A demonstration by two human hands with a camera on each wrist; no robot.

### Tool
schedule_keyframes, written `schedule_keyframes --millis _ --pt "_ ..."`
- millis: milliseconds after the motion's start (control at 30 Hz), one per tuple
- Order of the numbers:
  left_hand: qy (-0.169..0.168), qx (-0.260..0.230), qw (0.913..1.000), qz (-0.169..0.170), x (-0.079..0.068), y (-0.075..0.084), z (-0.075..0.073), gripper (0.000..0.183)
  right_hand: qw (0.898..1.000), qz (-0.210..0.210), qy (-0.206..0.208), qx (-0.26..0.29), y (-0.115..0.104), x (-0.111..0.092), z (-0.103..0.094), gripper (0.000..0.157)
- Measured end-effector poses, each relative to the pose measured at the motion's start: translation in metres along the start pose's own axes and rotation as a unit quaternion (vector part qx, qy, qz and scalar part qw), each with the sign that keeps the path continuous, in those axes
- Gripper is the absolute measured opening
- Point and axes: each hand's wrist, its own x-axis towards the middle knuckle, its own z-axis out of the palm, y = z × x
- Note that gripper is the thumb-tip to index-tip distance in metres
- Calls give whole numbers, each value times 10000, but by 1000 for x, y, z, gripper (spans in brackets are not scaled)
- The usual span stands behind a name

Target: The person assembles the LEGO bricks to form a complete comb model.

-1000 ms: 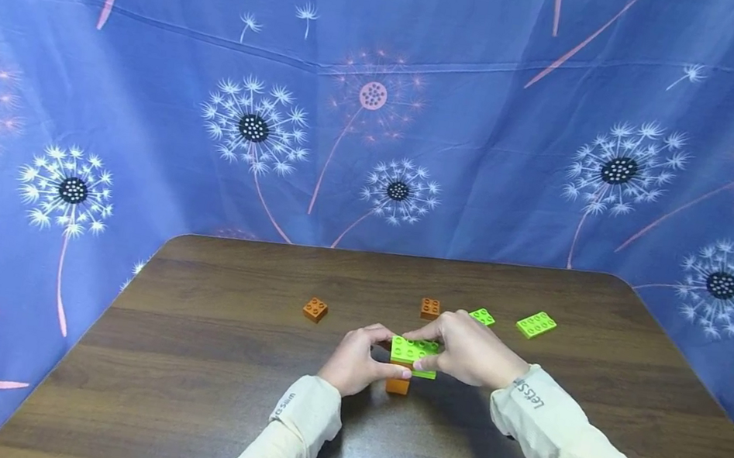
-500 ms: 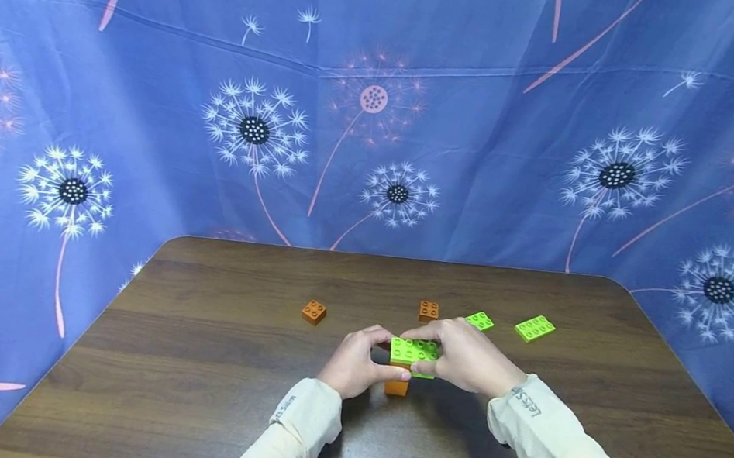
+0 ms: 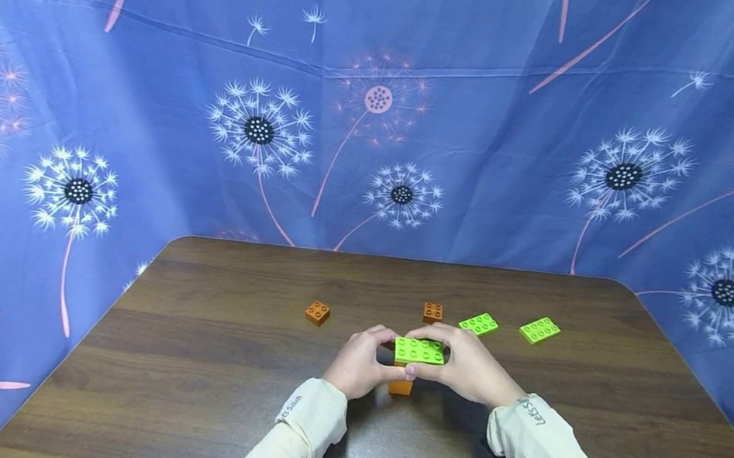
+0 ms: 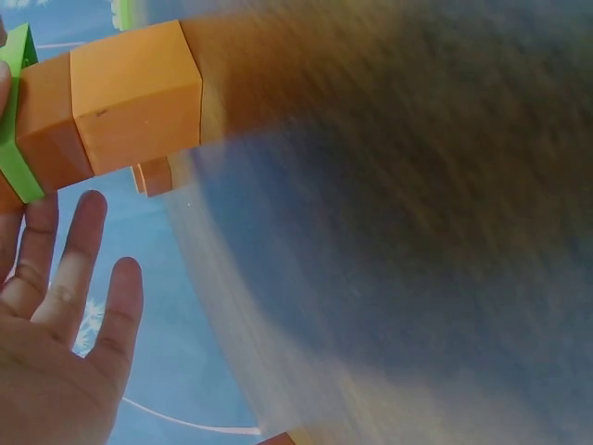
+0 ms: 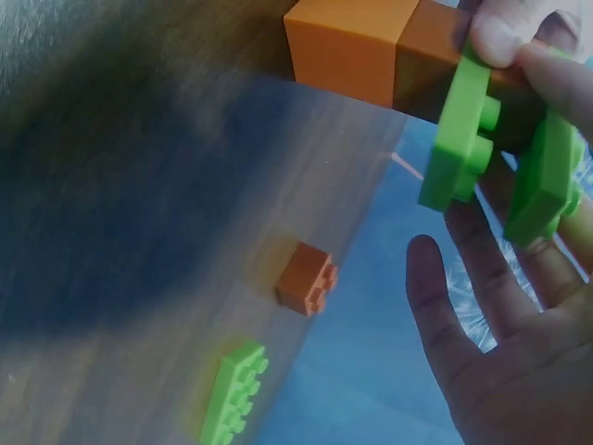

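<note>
In the head view a stack of toy building bricks stands upright on the table, an orange brick [image 3: 399, 388] at its base. The right wrist view shows a darker orange brick [image 5: 426, 60] above that, then a green plate [image 5: 452, 139], another dark brick [image 5: 515, 104] and a second green plate [image 5: 545, 176]. My left hand [image 3: 358, 365] holds the stack from the left between thumb and fingers. My right hand [image 3: 471, 365] pinches the top green plate [image 3: 419, 350], thumb in front and index finger behind. Both thumb tips meet at the stack's front.
Behind the stack lie two loose green plates, a nearer one [image 3: 479, 324] and one further right [image 3: 540, 330]. One loose orange brick [image 3: 432, 313] sits just behind the hands, another orange brick [image 3: 317, 313] to the left. A blue patterned cloth [image 3: 381, 129] hangs behind the wooden table [image 3: 213, 372].
My right hand has shifted slightly nearer and its thumb has slid left along the front of the top plate. The lower plate is now hidden in the head view. My left hand keeps its hold.
</note>
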Motion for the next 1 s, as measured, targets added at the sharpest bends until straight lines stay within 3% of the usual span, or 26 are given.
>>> schedule_keyframes --millis 400,767,867,1000 --pt "3 311 9995 -84 -1 4 -1 38 9998 190 -39 100 9 4 1 40" --pt "-113 -207 9994 -256 -8 -12 -21 44 9988 399 -54 263 10 6 2 44" --pt "103 -395 9991 -140 -9 -21 -29 40 9983 508 -52 273 10 6 2 46" --pt "639 -399 9969 -215 -10 -32 -37 31 9981 557 -59 250 10 7 2 48"
